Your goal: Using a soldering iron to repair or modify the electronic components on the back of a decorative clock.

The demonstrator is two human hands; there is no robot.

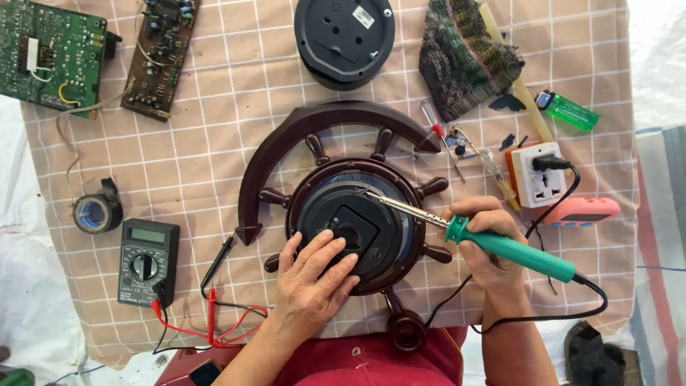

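Ship's-wheel wall clock point(357, 214), lying face down near the middle of the checked cloth point(214, 143), toward its near edge. The dark brown wheel has turned spokes radiating from a round black back plate; a square black movement housing point(355, 230) sits at the centre. A curved arc of the frame stands off the upper left of the wheel. The body looks to be rigid moulded plastic, probably light; the thin spokes and the small movement are the likely fragile parts, so it is best steadied flat on the back plate or taken by the stout rim, not by a spoke.

Left hand point(314, 275): palm down, fingers spread and resting on the lower left of the back plate, pressing rather than clasping; it encloses nothing.

Right hand point(486, 239): closed around the green handle of a soldering iron point(471, 236). The metal tip reaches up and left to the upper right of the back plate. Its black cord loops off toward the near edge and up to a white socket adapter point(536, 175) at the right side of the cloth.

Surroundings: a digital multimeter point(148, 261) with red and black probe leads at the near left; a roll of black tape point(96, 212) beside it; two circuit boards point(100, 53) at the far left corner; a round black casing point(344, 39) at the far edge; a knitted cloth point(464, 57), a green lighter point(568, 111) and screwdrivers point(471, 146) toward the far right.
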